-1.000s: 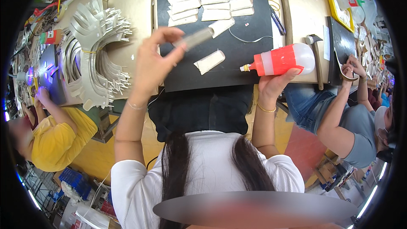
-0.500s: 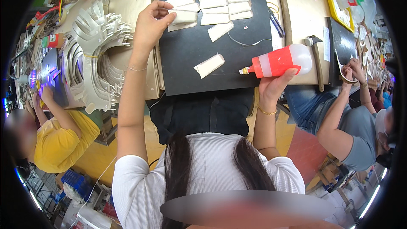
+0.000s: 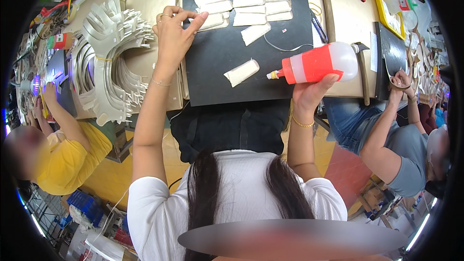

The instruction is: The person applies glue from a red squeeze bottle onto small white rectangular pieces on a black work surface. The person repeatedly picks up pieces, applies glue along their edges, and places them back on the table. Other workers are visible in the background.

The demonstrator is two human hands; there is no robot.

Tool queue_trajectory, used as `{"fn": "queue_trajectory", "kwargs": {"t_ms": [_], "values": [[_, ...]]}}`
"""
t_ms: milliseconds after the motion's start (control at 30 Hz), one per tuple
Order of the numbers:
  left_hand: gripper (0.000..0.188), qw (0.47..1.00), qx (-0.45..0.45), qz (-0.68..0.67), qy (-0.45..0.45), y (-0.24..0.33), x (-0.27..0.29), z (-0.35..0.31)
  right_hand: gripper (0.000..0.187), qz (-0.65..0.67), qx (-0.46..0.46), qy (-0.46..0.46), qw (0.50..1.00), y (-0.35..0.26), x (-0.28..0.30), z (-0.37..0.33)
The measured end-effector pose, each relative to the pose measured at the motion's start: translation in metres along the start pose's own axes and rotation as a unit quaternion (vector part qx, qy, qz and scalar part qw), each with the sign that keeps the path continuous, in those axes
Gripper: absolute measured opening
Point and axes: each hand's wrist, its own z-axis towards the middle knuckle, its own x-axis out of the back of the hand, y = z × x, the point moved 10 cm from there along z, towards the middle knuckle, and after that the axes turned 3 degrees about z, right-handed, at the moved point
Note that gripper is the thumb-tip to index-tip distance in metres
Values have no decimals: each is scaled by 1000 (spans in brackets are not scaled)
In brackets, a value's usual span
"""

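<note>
Several cream padded pieces [image 3: 249, 1] lie in rows on the black work mat [image 3: 208, 82]. My left hand [image 3: 179, 31] is at the left row, beside the nearest stacked padded piece [image 3: 212, 22]. Its thumb and index fingertips are close to that piece's left end, and nothing shows lifted in them. Lying horizontally in my right hand [image 3: 309, 94] is a translucent squeeze bottle [image 3: 321, 63] with a red band and red collar, its nozzle pointing left. A separate cream piece [image 3: 241, 72] lies left of the nozzle; another tilted piece [image 3: 256, 34] sits below the middle row.
A bundle of cream curved strips [image 3: 104, 60] stands left of the mat. To the right lie a hammer [image 3: 328, 19], a second hammer [image 3: 363, 75], dark-handled pliers [image 3: 319, 30] and a yellow tray [image 3: 386, 12]. Two people work nearby, a yellow sleeve [image 3: 72, 162] left and a grey sleeve [image 3: 406, 164] right.
My left fingers have drawn back slightly from the top of the stacked piece, thumb and index now nearer each other. The squeeze bottle has moved slightly left, its nozzle closer to the separate piece.
</note>
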Motion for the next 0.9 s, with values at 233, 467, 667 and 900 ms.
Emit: {"fn": "queue_trajectory", "kwargs": {"t_ms": [233, 467, 667, 900], "values": [[22, 972, -177, -116, -104, 77, 9, -71, 75, -50, 69, -54, 995, 10, -22, 13], [30, 943, -261, -74, -195, 122, -5, -146, 56, -130, 75, -164, 975, 12, -67, 19], [32, 946, -260, -50, -185, 119, -12, -154, 50, -144, 68, -184, 970, 11, -83, 16], [35, 945, -273, -5, -178, 120, -16, -162, 49, -119, 26, -246, 962, 31, -112, -4]]}}
